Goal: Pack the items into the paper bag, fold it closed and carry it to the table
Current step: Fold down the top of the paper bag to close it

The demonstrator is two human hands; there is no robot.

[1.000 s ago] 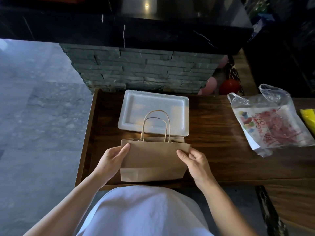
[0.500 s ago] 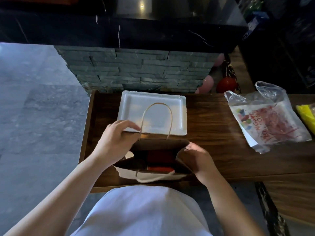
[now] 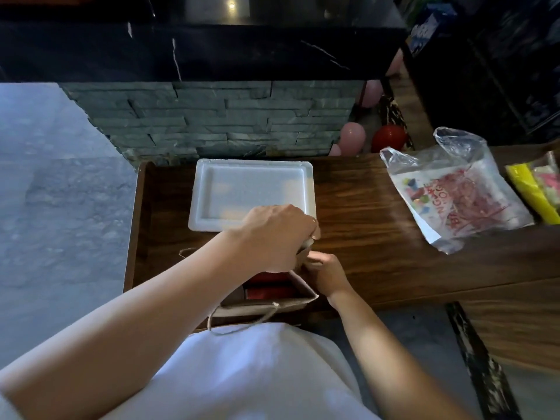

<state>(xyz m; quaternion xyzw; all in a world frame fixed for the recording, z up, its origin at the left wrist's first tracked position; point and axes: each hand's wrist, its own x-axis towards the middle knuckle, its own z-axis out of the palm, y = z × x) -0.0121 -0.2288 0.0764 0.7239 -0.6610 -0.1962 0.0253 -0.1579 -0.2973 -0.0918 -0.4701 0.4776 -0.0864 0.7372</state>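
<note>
The far right corner of the paper bag (image 3: 298, 294) is pinched between the left hand (image 3: 274, 236) and the right hand (image 3: 328, 275), fingers closed on its rim; the bag stands open at the counter's near edge, at 6 o'clock from the foam tray (image 3: 206, 219). Red items (image 3: 268, 291) lie inside. The paper is judged thin, light and easily torn, so the rim or twine handle (image 3: 242, 324) is best held

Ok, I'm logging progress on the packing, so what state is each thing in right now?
Paper bag: open at the top, red items inside, not folded.
Foam tray: empty, flat on the counter.
Plastic bag: lying on the counter, untouched.
Left hand: closed on the bag's far edge.
Right hand: gripping the bag's right side.
</note>
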